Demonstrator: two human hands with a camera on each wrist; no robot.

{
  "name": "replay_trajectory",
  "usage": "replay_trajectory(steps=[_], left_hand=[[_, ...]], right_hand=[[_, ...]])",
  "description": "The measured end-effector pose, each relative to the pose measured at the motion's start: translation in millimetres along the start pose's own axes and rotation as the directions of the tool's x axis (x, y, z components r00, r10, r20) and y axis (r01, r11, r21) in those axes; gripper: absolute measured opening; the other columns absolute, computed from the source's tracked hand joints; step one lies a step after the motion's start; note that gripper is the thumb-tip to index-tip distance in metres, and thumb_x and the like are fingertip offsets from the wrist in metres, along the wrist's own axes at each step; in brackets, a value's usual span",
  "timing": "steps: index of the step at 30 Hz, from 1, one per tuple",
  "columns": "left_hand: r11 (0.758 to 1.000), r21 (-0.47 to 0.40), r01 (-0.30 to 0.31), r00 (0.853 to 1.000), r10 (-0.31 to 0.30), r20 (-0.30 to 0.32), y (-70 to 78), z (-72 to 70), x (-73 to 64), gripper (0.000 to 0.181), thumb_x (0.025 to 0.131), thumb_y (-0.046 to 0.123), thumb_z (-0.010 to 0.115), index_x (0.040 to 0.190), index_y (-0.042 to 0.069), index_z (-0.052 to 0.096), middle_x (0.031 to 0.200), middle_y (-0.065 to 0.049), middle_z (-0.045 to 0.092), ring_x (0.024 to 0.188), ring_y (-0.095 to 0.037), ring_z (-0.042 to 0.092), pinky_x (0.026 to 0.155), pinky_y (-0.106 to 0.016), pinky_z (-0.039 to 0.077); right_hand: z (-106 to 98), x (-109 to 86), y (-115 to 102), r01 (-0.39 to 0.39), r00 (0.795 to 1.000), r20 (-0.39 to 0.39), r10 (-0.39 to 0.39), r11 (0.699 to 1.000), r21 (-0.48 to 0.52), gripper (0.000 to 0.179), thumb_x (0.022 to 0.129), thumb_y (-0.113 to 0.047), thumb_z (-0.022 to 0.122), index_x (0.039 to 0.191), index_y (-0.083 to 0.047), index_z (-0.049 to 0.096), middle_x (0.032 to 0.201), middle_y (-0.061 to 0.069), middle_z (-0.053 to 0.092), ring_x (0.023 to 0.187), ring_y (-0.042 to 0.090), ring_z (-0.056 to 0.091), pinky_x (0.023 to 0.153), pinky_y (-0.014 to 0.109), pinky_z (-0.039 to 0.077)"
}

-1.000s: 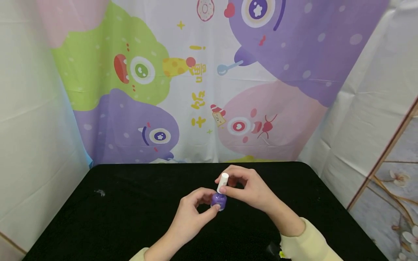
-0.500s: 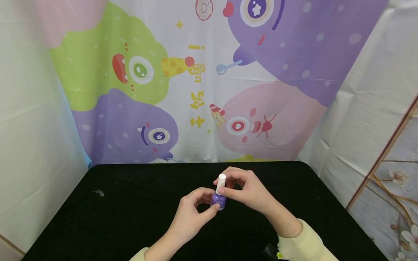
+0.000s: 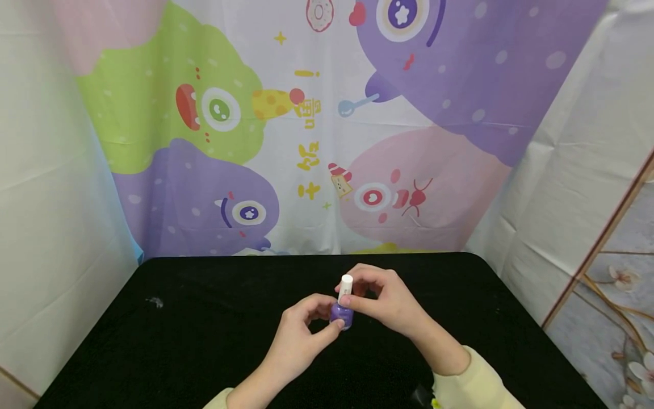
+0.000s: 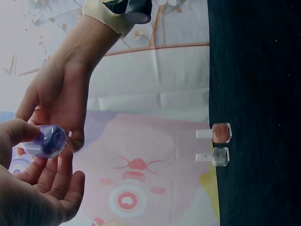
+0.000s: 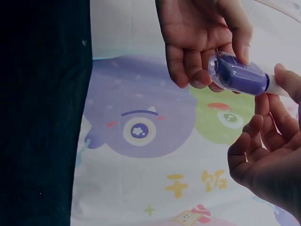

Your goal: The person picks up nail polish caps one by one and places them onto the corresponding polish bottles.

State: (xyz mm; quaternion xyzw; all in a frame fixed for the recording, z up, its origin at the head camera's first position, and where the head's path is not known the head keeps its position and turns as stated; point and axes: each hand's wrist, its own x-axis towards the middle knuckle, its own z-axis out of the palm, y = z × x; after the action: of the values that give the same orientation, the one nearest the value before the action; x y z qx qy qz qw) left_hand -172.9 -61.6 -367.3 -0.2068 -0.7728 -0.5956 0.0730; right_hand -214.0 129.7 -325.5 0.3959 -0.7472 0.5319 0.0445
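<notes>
Over the black table, both hands share a small bottle of purple nail polish (image 3: pixel 341 312). My left hand (image 3: pixel 298 332) pinches its glass body between thumb and fingers. The thumb and fingers of my right hand (image 3: pixel 390 298) pinch the tall white cap (image 3: pixel 346 286), which points up and tilts slightly. In the right wrist view a dark ring shows between the purple bottle (image 5: pixel 242 77) and the white cap (image 5: pixel 277 88). The left wrist view shows the bottle's clear base, with the cap hidden behind hand and glass.
Two more nail polish bottles with white caps, one orange-pink (image 4: pixel 221 133) and one grey (image 4: pixel 219 157), stand side by side on the table in the left wrist view. A cartoon-printed curtain (image 3: pixel 306 227) hangs behind the black table (image 3: pixel 204 352).
My right hand has shifted slightly left and down, and the white cap has come more upright. My left hand keeps its pinch on the bottle, almost still.
</notes>
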Motion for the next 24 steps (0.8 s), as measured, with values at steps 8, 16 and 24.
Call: replay_trajectory(steps=[8, 16, 24], left_hand=[[1.000, 0.004, 0.000, 1.000, 0.000, 0.001, -1.6, -0.2, -0.3, 0.021, 0.082, 0.020, 0.072, 0.102, 0.021, 0.064, 0.096, 0.005, 0.066, 0.088, -0.011, 0.063, 0.084, -0.029, 0.051], [1.000, 0.018, 0.015, 1.000, -0.015, 0.004, -1.5, 0.1, -0.4, 0.022, 0.083, 0.022, 0.071, 0.103, 0.021, 0.063, 0.098, 0.005, 0.065, 0.089, -0.010, 0.062, 0.083, -0.026, 0.050], [1.000, 0.017, 0.013, 1.000, -0.014, 0.005, -0.3, 0.4, 0.2, 0.021, 0.083, 0.022, 0.071, 0.103, 0.021, 0.064, 0.098, 0.005, 0.066, 0.090, -0.011, 0.063, 0.083, -0.026, 0.050]], right_hand=[[3.2, 0.8, 1.5, -0.017, 0.999, -0.034, 0.018, 1.000, 0.015, 0.011, 0.082, -0.008, 0.070, 0.092, -0.012, 0.066, 0.088, 0.002, 0.059, 0.071, 0.015, 0.052, 0.063, 0.028, 0.047], [4.6, 1.1, 2.0, -0.075, 0.995, -0.065, 0.074, 0.997, -0.011, 0.010, 0.081, -0.013, 0.073, 0.085, -0.014, 0.064, 0.083, 0.001, 0.057, 0.070, 0.014, 0.050, 0.063, 0.028, 0.045], [6.6, 1.6, 1.4, -0.081, 0.992, -0.097, 0.078, 0.996, -0.035, 0.014, 0.078, -0.014, 0.075, 0.083, -0.016, 0.062, 0.082, 0.000, 0.058, 0.071, 0.017, 0.051, 0.062, 0.029, 0.045]])
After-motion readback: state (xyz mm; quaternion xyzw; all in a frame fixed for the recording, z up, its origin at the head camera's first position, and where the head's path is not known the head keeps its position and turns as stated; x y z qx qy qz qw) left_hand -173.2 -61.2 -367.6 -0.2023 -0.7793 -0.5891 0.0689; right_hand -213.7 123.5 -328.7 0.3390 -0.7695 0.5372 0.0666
